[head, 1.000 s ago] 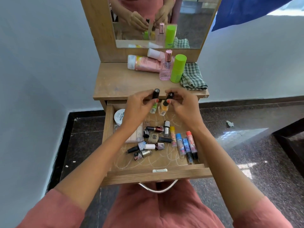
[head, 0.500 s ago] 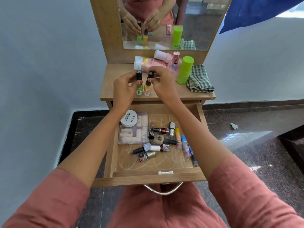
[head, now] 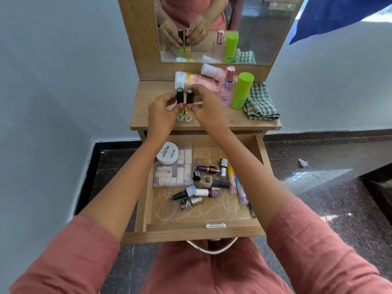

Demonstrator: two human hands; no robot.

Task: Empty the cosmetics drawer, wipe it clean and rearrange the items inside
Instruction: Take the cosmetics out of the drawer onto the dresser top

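Note:
My left hand (head: 162, 115) grips a green nail polish bottle (head: 180, 102) by its black cap. My right hand (head: 206, 107) grips a yellow nail polish bottle (head: 188, 102) the same way. Both bottles stand upright, side by side, with their bases on the dresser top (head: 148, 115). Below, the open drawer (head: 193, 230) holds a white nail polish remover jar (head: 167, 155) on a clear sample case (head: 172, 172), several loose nail polish bottles (head: 191, 195) and slim tubes (head: 238, 187). White scribbles mark the drawer floor.
At the back of the dresser top lie a pink tube (head: 195, 80) and a white-capped bottle (head: 210, 70); a pink perfume bottle (head: 227, 88), a green can (head: 241, 90) and a folded checked cloth (head: 259, 102) stand to the right. A mirror (head: 222, 28) rises behind.
Both hands lifted the two nail polish bottles out of the drawer and carried them up onto the dresser top, where they now rest upright.

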